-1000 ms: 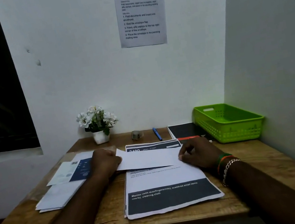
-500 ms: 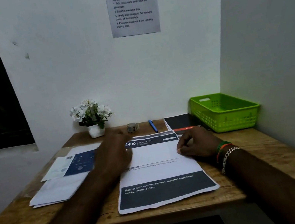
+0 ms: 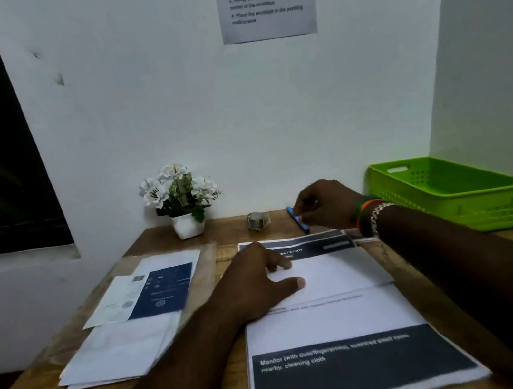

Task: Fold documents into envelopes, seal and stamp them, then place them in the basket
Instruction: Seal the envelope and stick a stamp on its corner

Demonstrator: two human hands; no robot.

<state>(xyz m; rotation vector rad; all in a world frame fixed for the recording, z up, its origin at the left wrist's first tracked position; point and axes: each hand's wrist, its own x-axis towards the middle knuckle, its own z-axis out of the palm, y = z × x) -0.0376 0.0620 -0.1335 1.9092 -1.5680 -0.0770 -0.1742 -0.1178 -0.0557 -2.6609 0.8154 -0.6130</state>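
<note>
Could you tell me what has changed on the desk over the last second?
The right hand left the folded envelope and reached back to the blue pen; its fingers are at the pen, though a firm hold cannot be told. The left hand moved from the envelope's left edge onto its top and presses it flat. The green basket, flower pot and left paper stack stayed put.

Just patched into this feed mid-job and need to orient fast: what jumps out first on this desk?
The bright green plastic basket at the far right corner stands out, with nothing visible inside. Mid-desk, the left hand presses flat on a white envelope lying on printed sheets with dark bands. The right hand reaches to a blue pen at the back, near white flowers in a white pot.
</note>
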